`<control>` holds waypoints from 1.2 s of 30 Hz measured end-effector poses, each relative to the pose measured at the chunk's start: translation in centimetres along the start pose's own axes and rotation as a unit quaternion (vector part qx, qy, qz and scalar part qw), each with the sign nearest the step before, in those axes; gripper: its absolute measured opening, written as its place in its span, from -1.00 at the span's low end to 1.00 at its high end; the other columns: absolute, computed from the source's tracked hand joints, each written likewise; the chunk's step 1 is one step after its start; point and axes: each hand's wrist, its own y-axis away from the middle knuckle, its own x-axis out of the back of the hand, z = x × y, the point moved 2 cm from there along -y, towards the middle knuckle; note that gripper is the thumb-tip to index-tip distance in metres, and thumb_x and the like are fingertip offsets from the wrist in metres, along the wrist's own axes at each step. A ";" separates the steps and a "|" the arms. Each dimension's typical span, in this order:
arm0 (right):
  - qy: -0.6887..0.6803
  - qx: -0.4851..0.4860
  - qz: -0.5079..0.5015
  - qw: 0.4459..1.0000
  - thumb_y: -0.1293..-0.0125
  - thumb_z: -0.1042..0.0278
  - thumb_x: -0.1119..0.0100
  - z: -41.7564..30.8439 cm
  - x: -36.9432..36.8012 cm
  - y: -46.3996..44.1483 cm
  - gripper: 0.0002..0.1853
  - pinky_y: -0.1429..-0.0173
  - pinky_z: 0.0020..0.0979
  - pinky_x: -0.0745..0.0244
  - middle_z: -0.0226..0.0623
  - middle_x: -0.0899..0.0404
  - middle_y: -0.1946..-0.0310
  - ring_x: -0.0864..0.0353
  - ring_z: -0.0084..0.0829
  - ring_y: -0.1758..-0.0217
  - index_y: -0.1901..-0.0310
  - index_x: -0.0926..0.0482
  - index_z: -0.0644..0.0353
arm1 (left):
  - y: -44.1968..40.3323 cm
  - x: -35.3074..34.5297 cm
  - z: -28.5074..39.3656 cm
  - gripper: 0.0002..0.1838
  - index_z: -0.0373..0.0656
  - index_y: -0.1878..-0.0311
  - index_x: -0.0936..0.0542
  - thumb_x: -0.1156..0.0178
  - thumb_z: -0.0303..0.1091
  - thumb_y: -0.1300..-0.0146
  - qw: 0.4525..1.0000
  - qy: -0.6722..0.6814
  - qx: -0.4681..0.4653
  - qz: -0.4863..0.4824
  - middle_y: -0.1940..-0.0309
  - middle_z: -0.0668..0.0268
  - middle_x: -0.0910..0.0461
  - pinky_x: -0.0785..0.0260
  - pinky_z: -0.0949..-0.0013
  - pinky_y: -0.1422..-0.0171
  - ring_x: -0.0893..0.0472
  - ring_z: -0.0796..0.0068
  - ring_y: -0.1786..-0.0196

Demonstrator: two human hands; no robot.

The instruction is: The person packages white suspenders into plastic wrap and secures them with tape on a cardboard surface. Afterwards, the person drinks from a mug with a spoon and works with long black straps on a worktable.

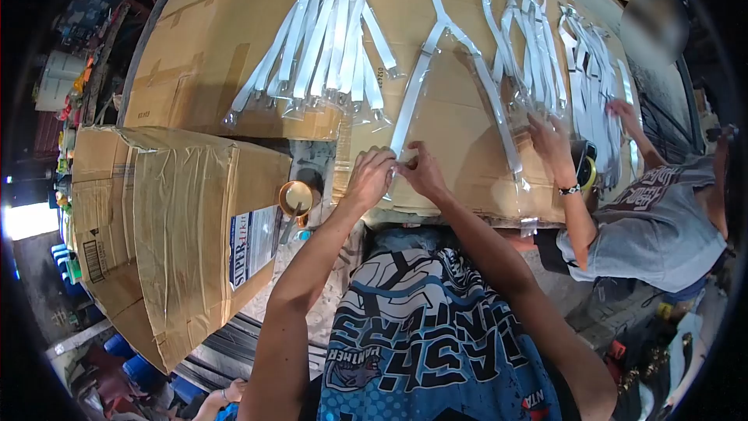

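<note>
A pair of white Y-shaped suspenders [416,93] lies spread on the cardboard-covered table, its two strap ends toward me. My left hand [371,178] is closed on the end of the left strap at the table's near edge. Right beside it, my right hand [424,173] pinches at that same strap end, with the fingertips of both hands almost touching. Clear plastic shows around the strap ends; the clip under my fingers is hidden. The other strap end rests to the right, apart from my hands.
Bundles of white suspenders [333,39] lie at the back left and right. A co-worker's hand [552,148] works on the right near a tape roll [589,173]. A large cardboard box [183,226] and a cup [296,197] stand at my left.
</note>
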 end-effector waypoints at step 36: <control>-0.109 -0.400 0.219 0.883 -0.36 0.21 -0.22 14.2 40.6 17.0 -0.77 0.58 -0.65 -0.38 -0.57 -0.60 0.40 -0.43 -0.72 0.56 0.08 -0.67 0.13 | -0.6 0.4 1.0 -0.74 -0.20 0.06 -0.65 -0.23 -0.50 -0.14 0.999 -0.015 -0.025 -0.034 0.00 0.29 -0.60 -0.25 0.14 -0.23 -0.52 0.17 -0.09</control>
